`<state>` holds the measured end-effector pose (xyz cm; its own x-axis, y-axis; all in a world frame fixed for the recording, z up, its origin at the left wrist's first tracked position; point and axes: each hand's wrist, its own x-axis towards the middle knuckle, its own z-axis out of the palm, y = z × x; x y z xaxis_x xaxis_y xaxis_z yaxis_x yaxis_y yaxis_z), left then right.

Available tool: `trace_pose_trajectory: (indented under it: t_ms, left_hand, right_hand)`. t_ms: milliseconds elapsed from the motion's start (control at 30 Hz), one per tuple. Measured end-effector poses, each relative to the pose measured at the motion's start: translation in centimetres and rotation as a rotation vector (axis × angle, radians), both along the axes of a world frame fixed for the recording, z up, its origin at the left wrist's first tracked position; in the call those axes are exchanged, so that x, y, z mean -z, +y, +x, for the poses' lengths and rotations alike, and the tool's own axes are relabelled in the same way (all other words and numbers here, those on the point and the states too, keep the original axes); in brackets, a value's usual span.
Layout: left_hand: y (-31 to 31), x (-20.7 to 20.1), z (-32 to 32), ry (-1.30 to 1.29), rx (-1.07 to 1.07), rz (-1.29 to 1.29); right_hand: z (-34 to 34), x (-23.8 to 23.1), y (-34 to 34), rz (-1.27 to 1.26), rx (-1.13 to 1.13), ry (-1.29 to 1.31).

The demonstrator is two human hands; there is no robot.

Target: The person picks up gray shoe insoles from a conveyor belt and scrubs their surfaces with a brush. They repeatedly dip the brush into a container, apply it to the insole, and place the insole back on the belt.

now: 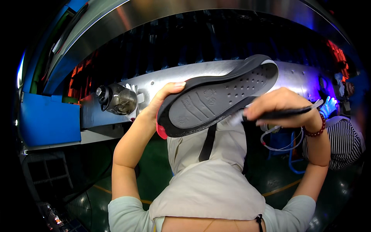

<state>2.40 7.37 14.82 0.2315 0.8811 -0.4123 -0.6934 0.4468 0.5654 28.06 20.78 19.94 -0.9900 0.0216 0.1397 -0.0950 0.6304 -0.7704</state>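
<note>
A shoe sole, grey inside with a black raised rim and a red patch at its near left end, is held tilted above my lap. My left hand grips its left end, thumb on the rim, the other fingers hidden beneath. In my right hand is a black-handled brush. Its pale bristles, smeared by motion, are at the sole's near edge; whether they touch cannot be told. Whitish wet-looking marks run along the near inner wall. Small holes dot the sole's right half.
Behind the sole runs a metal ledge before a dark conveyor of rollers. A dark bottle stands on it at left, beside a blue box. At right are a clear tube, another person's gloved hand and striped clothing.
</note>
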Motion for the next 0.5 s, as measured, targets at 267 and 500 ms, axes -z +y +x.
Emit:
trace_pose_trajectory:
  t_ms: [267, 500]
  left_hand:
    - [-0.2, 2.2, -1.8, 0.017, -0.089, -0.036]
    - [0.9, 1.0, -3.6, 0.214, -0.050, -0.099]
  right_hand:
    - [0.6, 1.5, -0.3, -0.043, 0.041, -0.046]
    - [0.4, 4.5, -0.6, 0.062, 0.100, 0.048]
